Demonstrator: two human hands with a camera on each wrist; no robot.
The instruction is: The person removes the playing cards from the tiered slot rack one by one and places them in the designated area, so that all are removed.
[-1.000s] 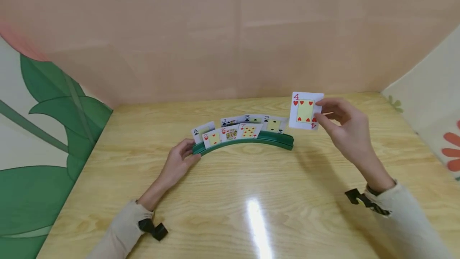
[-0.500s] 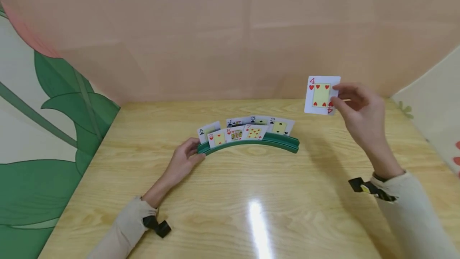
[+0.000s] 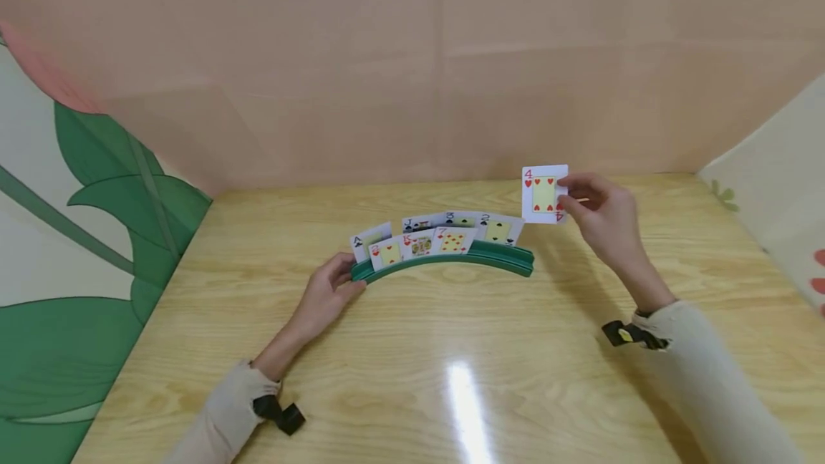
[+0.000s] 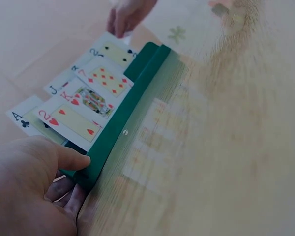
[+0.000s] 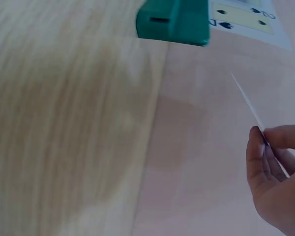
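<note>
A curved green card holder [image 3: 503,258] stands on the table with playing cards in two rows. In front lean the two of hearts [image 3: 389,255], king of hearts [image 3: 422,244] and seven of diamonds [image 3: 454,240]. Behind them stand several black-suited cards, the two of spades [image 3: 499,229] rightmost. My left hand [image 3: 324,294] grips the holder's left end, thumb in front, as the left wrist view also shows. My right hand [image 3: 606,217] pinches the four of hearts [image 3: 544,194] by its right edge, face toward me, above and right of the holder. The right wrist view shows this card edge-on.
The wooden table [image 3: 361,378] carries a bright light reflection near its front. A plain pinkish wall [image 3: 412,77] rises behind it. Painted leaves cover the left wall [image 3: 58,349], and flowers show on the right one.
My right hand first lifted the four of hearts up and right, then brought it back down and left toward the holder. My left hand keeps its grip on the holder's end.
</note>
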